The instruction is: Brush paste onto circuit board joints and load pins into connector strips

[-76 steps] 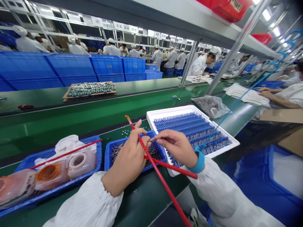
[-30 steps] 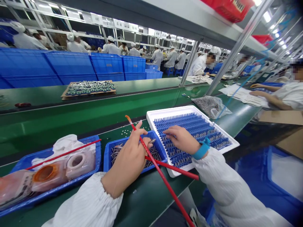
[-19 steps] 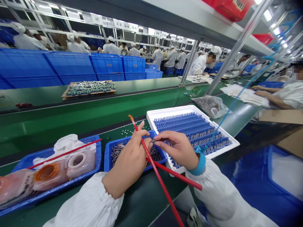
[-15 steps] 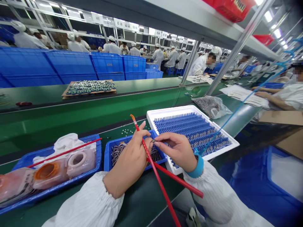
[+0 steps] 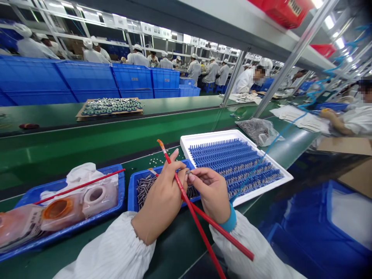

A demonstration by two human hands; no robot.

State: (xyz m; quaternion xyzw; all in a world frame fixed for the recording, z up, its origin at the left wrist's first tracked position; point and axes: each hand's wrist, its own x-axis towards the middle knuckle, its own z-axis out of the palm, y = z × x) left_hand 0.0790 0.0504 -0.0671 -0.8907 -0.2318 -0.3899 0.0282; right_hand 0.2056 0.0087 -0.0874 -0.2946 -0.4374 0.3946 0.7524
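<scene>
My left hand [image 5: 165,193] is closed around a red-handled brush [image 5: 200,229], its orange-stained tip pointing up and away. A second red-handled brush [image 5: 225,231] crosses beneath the first, partly hidden by the same hand. Thumb and fingers of my right hand [image 5: 215,193], with a blue band at the wrist, pinch a small screw-like metal part [image 5: 188,173] against the left fingertips. Both hands are over a blue tray [image 5: 132,195] of similar dark metal parts. Close by on the right, a white foam tray [image 5: 261,195] carries rows of blue pieces [image 5: 222,155].
At left, a blue tray [image 5: 122,193] holds orange-stained and clear containers, a white cloth and a thin red stick [image 5: 84,186]. A bag of small parts [image 5: 255,130] lies behind the foam tray. A light-blue coiled hose [image 5: 279,135] hangs at right; co-workers sit beyond.
My right hand and forearm have shifted left and turned closer to my left hand. The lower brush's handle end has dropped slightly, and a second brush tip now shows. The hose has swung.
</scene>
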